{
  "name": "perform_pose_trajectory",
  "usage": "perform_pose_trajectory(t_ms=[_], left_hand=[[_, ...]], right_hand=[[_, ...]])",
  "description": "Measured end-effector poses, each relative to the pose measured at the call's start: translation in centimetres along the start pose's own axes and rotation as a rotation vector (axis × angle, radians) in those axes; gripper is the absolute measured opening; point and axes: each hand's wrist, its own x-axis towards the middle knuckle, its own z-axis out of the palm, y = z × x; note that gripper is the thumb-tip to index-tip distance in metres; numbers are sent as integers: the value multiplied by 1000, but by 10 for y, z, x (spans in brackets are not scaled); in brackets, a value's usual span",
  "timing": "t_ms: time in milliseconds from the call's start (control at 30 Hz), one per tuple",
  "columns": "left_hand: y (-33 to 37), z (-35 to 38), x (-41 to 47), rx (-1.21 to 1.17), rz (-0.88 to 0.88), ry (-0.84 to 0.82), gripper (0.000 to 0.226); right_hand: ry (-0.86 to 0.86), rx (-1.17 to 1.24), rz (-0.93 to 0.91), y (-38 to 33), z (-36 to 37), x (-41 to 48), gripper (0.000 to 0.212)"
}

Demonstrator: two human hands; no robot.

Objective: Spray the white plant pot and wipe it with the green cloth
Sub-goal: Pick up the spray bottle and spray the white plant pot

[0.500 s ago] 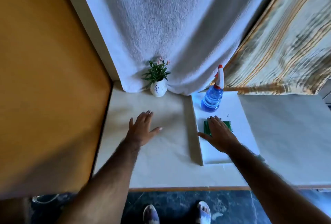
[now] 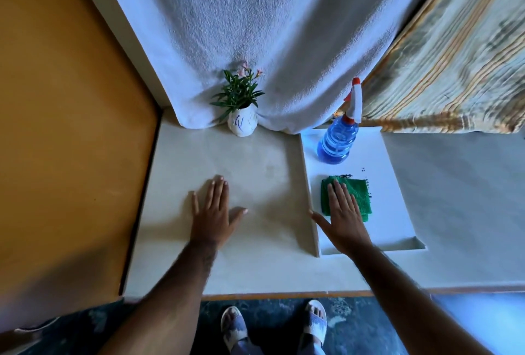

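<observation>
A small white plant pot (image 2: 242,125) with blue squiggles holds a green plant with pink flowers, at the back of the beige counter against the white towel. A blue spray bottle (image 2: 337,141) with a white and red trigger head stands on a white board (image 2: 389,184) to the right. The folded green cloth (image 2: 357,193) lies on that board in front of the bottle. My right hand (image 2: 342,217) lies flat with its fingers on the cloth's left part, not gripping it. My left hand (image 2: 212,211) rests flat and spread on the counter, well in front of the pot.
A white towel (image 2: 255,27) hangs behind the pot. A striped curtain (image 2: 454,56) hangs at the right. An orange wall (image 2: 71,99) borders the counter's left side. The counter's front edge (image 2: 284,293) runs above a dark floor, where two sandalled feet show.
Both hands have settled flatter on the surface, the left thumb drawn in a little. The view has shifted slightly. The pot, bottle and cloth have not moved.
</observation>
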Motion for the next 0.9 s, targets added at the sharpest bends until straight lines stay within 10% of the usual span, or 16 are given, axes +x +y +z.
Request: perform_pose_trajectory(t_ms=[333,567,900], left_hand=[[-5,20,-3,18,24,175,90],[-7,29,-3,61,39,289,89],[-7,28,-3,28,19,288,89]], right_hand=[[458,684,85,-21,-111,110,96],[400,830,44,-22,-111,156,35],[398,1063,31,-70,-131,147,21]])
